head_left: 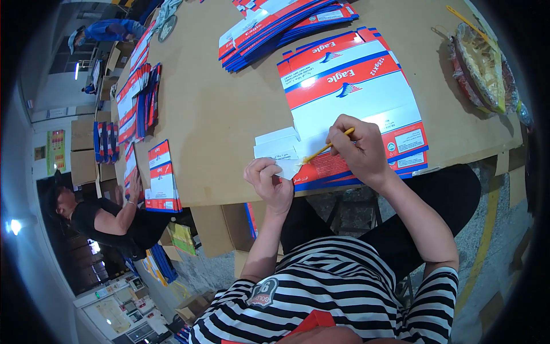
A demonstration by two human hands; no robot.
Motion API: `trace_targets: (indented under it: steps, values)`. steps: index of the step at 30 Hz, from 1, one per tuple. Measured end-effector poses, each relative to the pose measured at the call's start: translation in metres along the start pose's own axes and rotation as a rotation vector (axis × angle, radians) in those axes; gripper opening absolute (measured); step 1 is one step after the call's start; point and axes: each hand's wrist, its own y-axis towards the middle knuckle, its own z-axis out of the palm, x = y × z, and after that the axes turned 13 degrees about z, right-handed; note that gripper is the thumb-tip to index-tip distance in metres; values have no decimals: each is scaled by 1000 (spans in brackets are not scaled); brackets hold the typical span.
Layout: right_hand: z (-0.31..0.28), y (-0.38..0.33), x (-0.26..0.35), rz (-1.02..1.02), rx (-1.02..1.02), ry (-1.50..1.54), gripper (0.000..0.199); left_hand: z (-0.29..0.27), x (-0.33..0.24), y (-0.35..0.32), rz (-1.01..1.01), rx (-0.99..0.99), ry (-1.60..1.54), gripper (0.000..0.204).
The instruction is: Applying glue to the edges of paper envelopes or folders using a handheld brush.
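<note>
The head-worn fisheye camera looks down from close above the striped shirt (338,269), facing across the left hand (271,184) and right hand (362,150) near mid-view to the table (212,109) beyond them, and reaching wide enough to catch a person in black (112,221) well left of the left hand.

The left hand (268,181) hides part of the white flap (290,168).

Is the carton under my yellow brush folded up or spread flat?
Spread flat: the carton shows its panels side by side, with no box walls standing up.
</note>
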Motion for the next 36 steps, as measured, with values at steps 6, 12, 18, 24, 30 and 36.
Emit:
trace_targets:
  steps: [6,12,18,24,30,36]
  values:
    - [-1,4,0,-81,-161,132,27,0,0,0,12,5,2,30]
    - [3,5,-5,4,-46,43,32,2,2,-4,2,-21,-25,30]
    - [2,7,2,-21,-117,93,31,2,4,-5,9,-29,-23,29]
    - [6,9,-1,-34,-105,79,32,2,3,-4,15,-32,-31,29]
    - [1,9,3,-47,-147,81,31,2,1,-2,31,-29,-16,31]
    - [-5,9,1,0,1,-39,30,1,2,-3,27,-26,-12,31]
